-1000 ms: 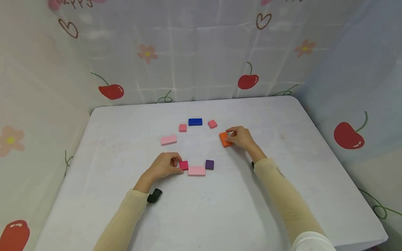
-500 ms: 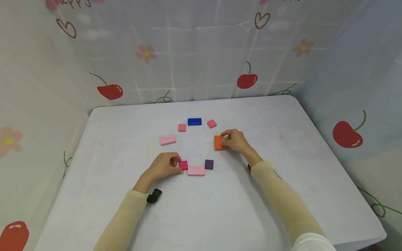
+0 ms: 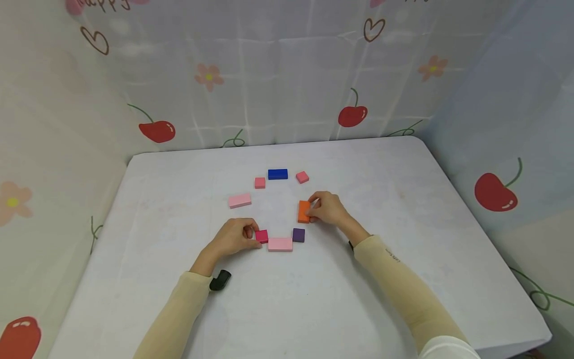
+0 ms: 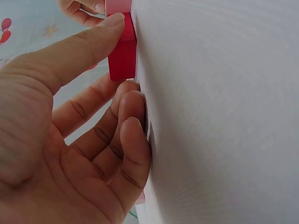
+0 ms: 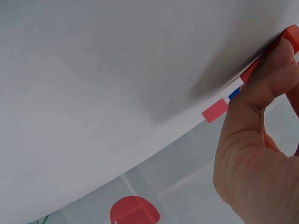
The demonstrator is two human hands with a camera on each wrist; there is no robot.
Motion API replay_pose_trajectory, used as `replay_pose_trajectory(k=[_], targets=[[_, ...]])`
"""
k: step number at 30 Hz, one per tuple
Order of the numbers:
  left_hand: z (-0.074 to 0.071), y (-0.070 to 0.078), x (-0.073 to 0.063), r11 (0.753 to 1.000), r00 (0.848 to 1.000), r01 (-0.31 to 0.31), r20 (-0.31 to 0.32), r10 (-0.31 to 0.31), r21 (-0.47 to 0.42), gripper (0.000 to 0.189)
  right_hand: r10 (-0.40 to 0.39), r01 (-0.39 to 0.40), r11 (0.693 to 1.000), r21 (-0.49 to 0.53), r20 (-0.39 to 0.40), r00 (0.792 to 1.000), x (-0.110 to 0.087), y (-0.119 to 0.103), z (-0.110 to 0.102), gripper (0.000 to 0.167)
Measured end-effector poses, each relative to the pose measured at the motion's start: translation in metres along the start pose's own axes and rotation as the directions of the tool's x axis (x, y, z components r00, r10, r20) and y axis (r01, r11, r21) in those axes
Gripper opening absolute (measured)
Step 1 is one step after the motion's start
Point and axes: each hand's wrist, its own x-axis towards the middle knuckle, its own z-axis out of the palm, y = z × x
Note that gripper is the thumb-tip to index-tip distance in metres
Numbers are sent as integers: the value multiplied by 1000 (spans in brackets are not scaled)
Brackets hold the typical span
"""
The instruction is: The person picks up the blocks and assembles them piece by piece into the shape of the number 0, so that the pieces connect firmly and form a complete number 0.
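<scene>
My left hand [image 3: 234,236] pinches a small crimson block [image 3: 261,236] between thumb and forefinger on the white table; the left wrist view shows the thumb on the crimson block's [image 4: 123,58] side. Right beside it lies a pale pink rectangular block [image 3: 280,244], with a dark purple block [image 3: 298,235] at its right end. My right hand [image 3: 329,208] pinches an orange rectangular block [image 3: 303,212], which stands lengthwise just beyond the purple one. In the right wrist view, the fingers partly cover the orange block [image 5: 251,70].
Farther back on the table [image 3: 394,279] lie a blue block [image 3: 278,174], a coral block [image 3: 260,183] to its left and a tilted coral block [image 3: 302,177] to its right. Another pale pink block [image 3: 239,200] lies at the left. A printed curtain [image 3: 278,89] hangs behind the table.
My right hand has brought the orange block left and nearer to me, turning it straighter, close behind the purple block. The left hand stays on the crimson block.
</scene>
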Motion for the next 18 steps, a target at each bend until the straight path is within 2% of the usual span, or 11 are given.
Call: replay_pose_trajectory(k=[7,18], targets=[[0,0,0,1000,1000,3,1,-3,3,28,-27,27,1000,-4,15,1000,-5,-3,4,37],[1,-1,1,1000,1000,9,0,-9,-1,28,-12,13,1000,-24,39,999,-9,-8,6,39]])
